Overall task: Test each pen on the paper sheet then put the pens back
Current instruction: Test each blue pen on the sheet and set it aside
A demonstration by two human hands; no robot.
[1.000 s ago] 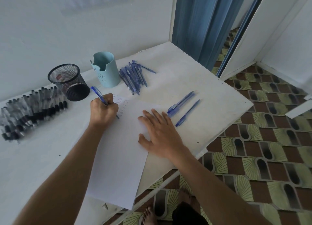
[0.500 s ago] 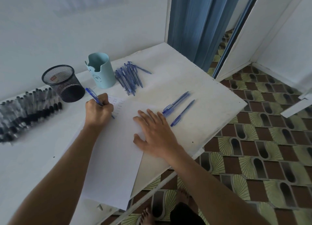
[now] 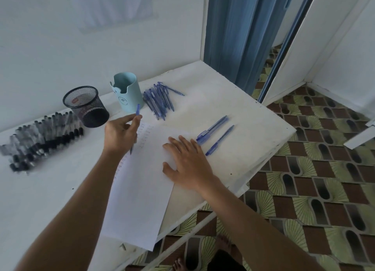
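Okay, far left: row of black pens (image 3: 40,140) lying side by side on the table (image 3: 253,116), with a black mesh cup (image 3: 85,106) upright just beside them. Next, a light-blue holder (image 3: 126,94), upright too. L hand (image 3: 118,134) hovers in front of it, back of hand to camera, forearm coming up from bottom-left. Thumb & fingers curl round a blue pen (image 3: 138,110). Its top end pokes up past the fingertips and its tip shows below the hand, over the paper sheet (image 3: 140,199). Tip touching paper or not, can't tell. Sheet's top-left carries rows of small scribbles, and its near corner hangs off the table edge. Further back, a pile of blue pens (image 3: 160,98) sits right of the holder. R hand (image 3: 186,161) lies palm down on the sheet's right side, fingers straight & spread, holding nothing, wrist angled in from bottom-right. Fingertips end just beside three loose blue pens (image 3: 213,128) on bare tabletop.
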